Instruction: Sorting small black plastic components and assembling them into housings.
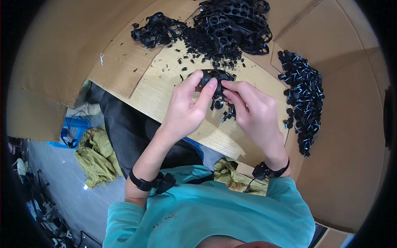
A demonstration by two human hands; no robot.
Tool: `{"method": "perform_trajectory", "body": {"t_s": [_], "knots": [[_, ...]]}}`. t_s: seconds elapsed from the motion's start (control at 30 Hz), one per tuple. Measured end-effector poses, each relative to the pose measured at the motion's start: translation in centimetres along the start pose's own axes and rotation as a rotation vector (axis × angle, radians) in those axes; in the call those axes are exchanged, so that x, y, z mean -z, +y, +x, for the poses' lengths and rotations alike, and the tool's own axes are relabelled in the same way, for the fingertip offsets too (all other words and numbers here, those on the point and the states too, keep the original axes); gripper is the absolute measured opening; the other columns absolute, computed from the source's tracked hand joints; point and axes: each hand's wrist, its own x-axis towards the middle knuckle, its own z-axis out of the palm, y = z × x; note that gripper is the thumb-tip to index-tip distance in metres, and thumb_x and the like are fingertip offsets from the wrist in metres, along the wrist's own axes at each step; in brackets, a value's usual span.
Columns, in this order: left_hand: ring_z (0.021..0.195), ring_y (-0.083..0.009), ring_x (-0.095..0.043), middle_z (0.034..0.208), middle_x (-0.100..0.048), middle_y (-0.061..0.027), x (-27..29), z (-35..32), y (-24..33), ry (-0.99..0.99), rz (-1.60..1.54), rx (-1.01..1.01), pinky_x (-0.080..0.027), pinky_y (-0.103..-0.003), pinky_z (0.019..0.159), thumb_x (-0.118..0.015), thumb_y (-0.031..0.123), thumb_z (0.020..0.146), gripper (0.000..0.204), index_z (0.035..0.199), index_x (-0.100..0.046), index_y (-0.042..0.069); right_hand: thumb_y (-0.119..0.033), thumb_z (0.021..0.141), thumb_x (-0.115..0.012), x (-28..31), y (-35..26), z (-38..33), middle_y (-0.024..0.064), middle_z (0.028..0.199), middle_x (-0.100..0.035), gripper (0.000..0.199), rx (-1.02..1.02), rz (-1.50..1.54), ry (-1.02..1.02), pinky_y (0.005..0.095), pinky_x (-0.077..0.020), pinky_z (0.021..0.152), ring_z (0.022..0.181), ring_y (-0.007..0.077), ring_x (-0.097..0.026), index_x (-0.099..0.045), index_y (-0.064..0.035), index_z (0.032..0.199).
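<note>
Over the middle of the wooden work board, my left hand [186,106] and my right hand [255,106] meet at a black piece [219,75] that looks like a bent strip with round holes. My left thumb and forefinger pinch its left side. On its right side, my right thumb and fingertips press together; whether they also pinch a small part is hidden. Just below the fingers are a few black round-headed screws [226,115] with bluish shanks, partly covered by my right hand.
Black perforated strips [233,27] are heaped at the back, with a smaller tangle [159,31] to their left. Small black bits [206,43] lie before them. Many round-headed screws [304,95] are piled at right against the cardboard wall [347,124]. Olive cloth [97,155] lies low left.
</note>
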Motion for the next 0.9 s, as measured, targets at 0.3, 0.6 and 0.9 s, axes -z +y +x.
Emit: {"method": "perform_trajectory", "body": {"t_s": [0.3,0.6,0.9], "knots": [[0.070,-0.0063,-0.056,0.078,-0.066,-0.0058,1.6,1.5,-1.6,-0.181,0.089,0.257,-0.045,-0.025,0.063,-0.060,0.017,0.095,0.021,0.094,-0.063,-0.004,0.011,0.074,-0.060,0.4,1.7,0.3,0.0174,0.090,-0.064,0.032,0.025,-0.072,-0.157,0.0405,-0.0544,0.066,0.080,0.0348,-0.066,-0.060,0.0024,0.104],[0.064,-0.0047,-0.056,0.071,-0.068,-0.0018,2.5,6.3,-2.4,-0.380,0.056,0.435,-0.046,-0.024,0.059,-0.064,0.010,0.084,0.017,0.080,-0.069,-0.005,0.010,0.069,-0.058,0.4,3.9,1.1,0.0173,0.100,-0.062,0.043,-0.102,-0.159,-0.313,0.0426,-0.0535,0.075,0.089,0.0364,-0.064,-0.058,0.0008,0.111],[0.059,-0.0042,-0.056,0.064,-0.066,-0.0035,1.6,9.2,-4.9,-0.388,0.119,0.552,-0.045,-0.023,0.054,-0.069,0.013,0.079,0.017,0.073,-0.070,-0.003,0.011,0.065,-0.061,0.0,6.3,2.0,0.0168,0.099,-0.064,0.046,-0.106,-0.197,-0.273,0.0403,-0.0557,0.074,0.087,0.0355,-0.066,-0.062,0.0013,0.109]]}}
